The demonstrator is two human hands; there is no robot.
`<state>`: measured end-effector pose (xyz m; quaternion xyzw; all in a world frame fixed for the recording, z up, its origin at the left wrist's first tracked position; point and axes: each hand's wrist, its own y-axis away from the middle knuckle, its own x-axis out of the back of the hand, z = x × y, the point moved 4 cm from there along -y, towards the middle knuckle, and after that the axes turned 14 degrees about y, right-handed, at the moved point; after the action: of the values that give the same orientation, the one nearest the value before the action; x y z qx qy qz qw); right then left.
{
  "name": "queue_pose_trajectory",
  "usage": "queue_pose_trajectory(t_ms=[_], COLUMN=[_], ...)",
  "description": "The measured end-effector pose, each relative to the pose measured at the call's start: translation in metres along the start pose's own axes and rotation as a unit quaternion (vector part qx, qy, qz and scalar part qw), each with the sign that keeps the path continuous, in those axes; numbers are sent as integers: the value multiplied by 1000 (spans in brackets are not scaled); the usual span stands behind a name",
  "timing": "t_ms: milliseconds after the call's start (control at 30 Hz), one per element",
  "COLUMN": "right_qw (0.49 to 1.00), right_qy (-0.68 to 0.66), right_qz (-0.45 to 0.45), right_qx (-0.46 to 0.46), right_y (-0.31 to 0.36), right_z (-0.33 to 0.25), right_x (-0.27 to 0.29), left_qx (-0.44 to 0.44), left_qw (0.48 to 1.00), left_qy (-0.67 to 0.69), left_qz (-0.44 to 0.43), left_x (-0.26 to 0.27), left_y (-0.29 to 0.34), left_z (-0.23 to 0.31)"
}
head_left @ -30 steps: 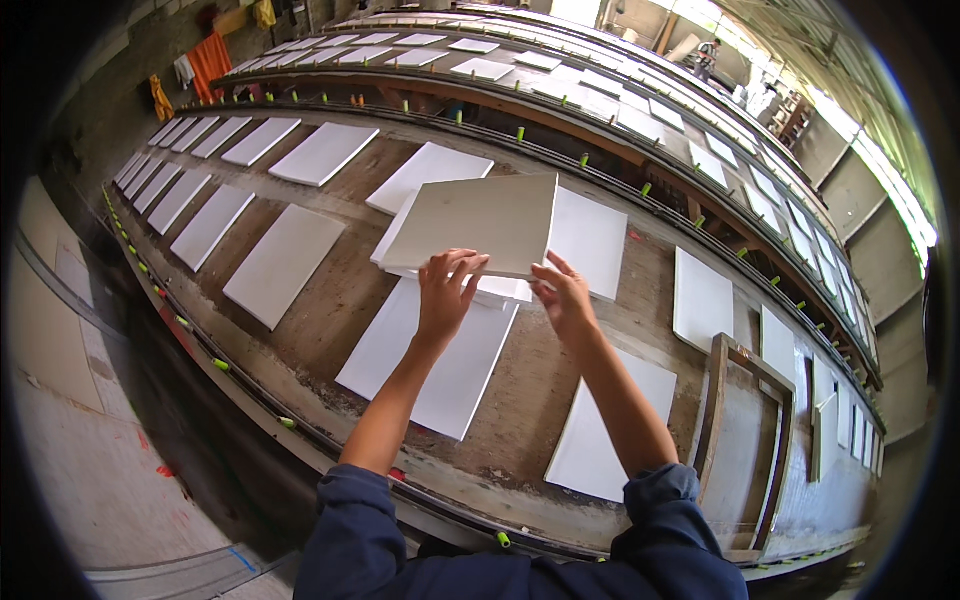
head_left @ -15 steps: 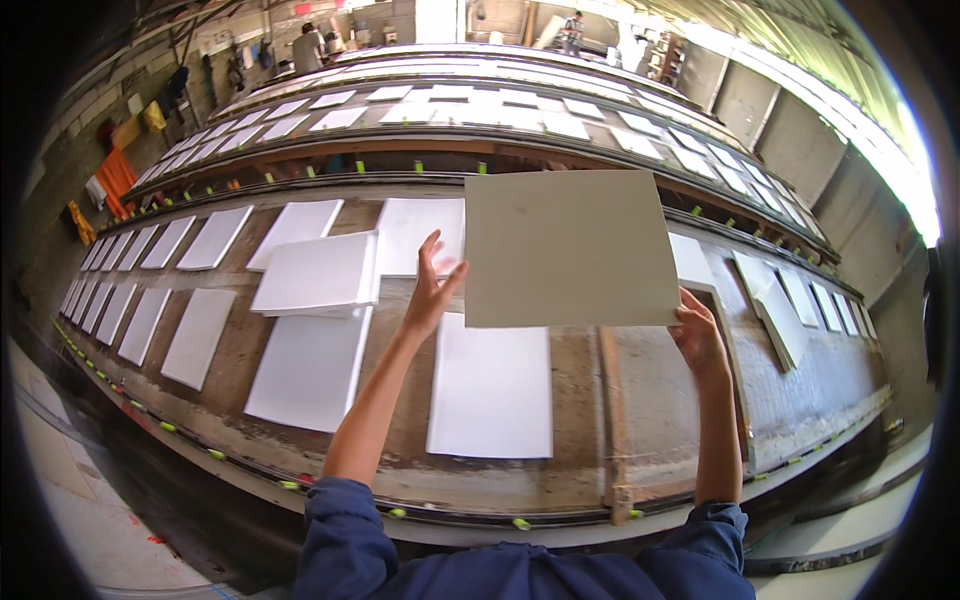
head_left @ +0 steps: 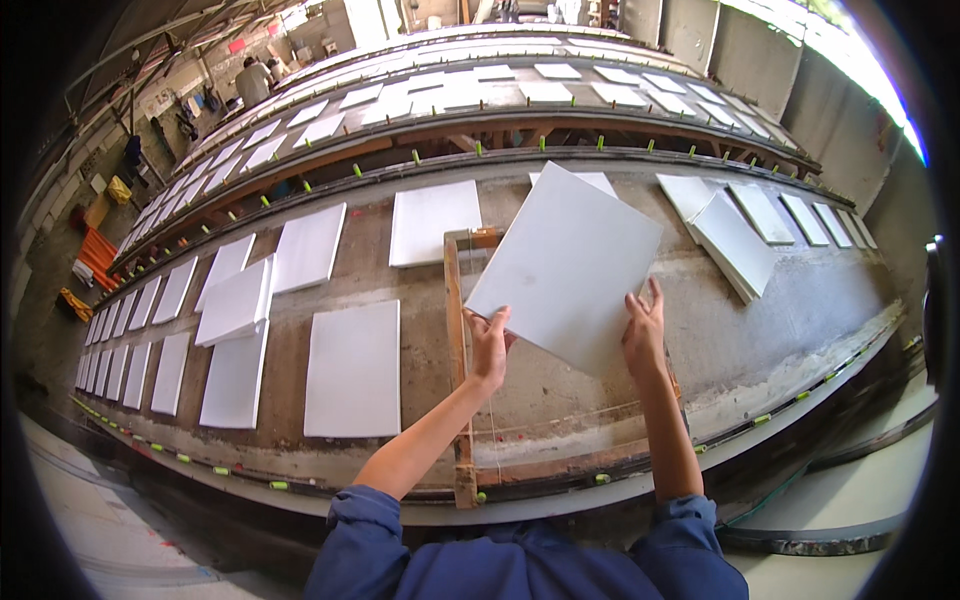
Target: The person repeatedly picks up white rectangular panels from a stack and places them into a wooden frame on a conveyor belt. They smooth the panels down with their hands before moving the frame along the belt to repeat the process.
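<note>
A thin whitish rectangular panel [head_left: 570, 265] is held up tilted in front of me, one corner pointing away. My left hand [head_left: 490, 345] is closed on its near left corner, thumb on the upper face. At the panel's right edge, my right hand [head_left: 645, 335] has its fingers raised and apart, the thumb at or against the edge. Beneath the panel, a wooden frame [head_left: 455, 320] lies on the long brown table [head_left: 275, 440]; the panel and my hands hide part of it. Left of the frame lies a flat white panel [head_left: 352, 370].
Overlapping white panels [head_left: 238, 302] sit at the left, and a slanted pile [head_left: 735, 250] at the right. Green tabs [head_left: 278, 486] line the table's rails. Farther off, another long table bears more white panels [head_left: 545, 92]; a person [head_left: 253, 80] is at the far left.
The panel has turned from level to tilted and come lower. My left hand has taken its near corner; my right hand's fingers have spread at the edge. My view has shifted rightward.
</note>
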<state>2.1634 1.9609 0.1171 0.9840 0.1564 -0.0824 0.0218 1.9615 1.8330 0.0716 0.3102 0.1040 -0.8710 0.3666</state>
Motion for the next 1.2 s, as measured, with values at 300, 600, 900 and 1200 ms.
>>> queue_pose_trajectory(t_ms=[300,600,900,1200], right_qw=[984,969,971,967], right_qy=[176,220,218,236], right_qz=[-5,-105,-91,-96], right_qx=[19,-26,-23,-9], right_y=[-54,-35,-25,-21], right_z=[54,103,129,126], right_x=[24,24,26,21], left_qx=[-154,-182,-153,-167], left_qw=[883,646,654,671], left_qy=[-435,-733,-736,-718], left_qz=[-86,-116,-82,-81], left_x=[69,74,67,68], left_y=[18,16,15,14], left_z=[42,1,-6,-5])
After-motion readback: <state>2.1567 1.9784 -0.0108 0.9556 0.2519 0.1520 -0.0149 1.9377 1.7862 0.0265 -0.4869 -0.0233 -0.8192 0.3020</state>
